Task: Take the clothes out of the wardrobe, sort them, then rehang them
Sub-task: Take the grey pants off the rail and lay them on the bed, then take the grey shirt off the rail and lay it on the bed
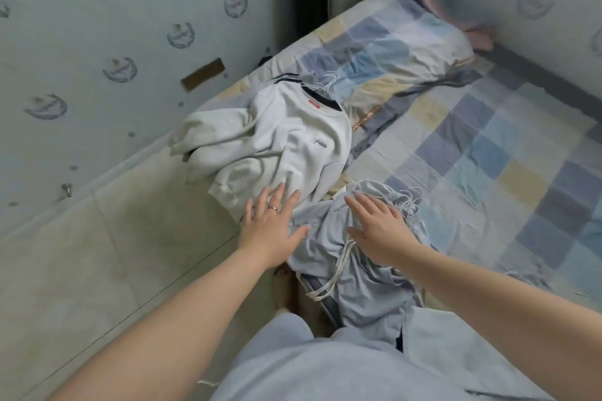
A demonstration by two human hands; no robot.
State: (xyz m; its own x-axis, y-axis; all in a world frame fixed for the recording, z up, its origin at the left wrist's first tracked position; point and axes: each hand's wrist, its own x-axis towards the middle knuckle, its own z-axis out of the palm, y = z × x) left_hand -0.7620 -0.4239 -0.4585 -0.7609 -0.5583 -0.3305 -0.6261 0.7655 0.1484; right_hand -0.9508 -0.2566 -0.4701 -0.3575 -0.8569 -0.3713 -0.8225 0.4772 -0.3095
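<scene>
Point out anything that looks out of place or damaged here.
The white sweatshirt lies crumpled at the edge of the bed, and the grey drawstring garment hangs over that edge. On the wall, a brown rectangular patch breaks the wallpaper.

white sweatshirt (286, 140), dark chest script & red neck tag, both illegible

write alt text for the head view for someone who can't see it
Two open hands lie flat on clothes on a checked quilt: the left hand at the hem of a white sweatshirt, the right hand on a pale blue drawstring garment. Wire hangers poke out by the sweatshirt's collar.
</scene>
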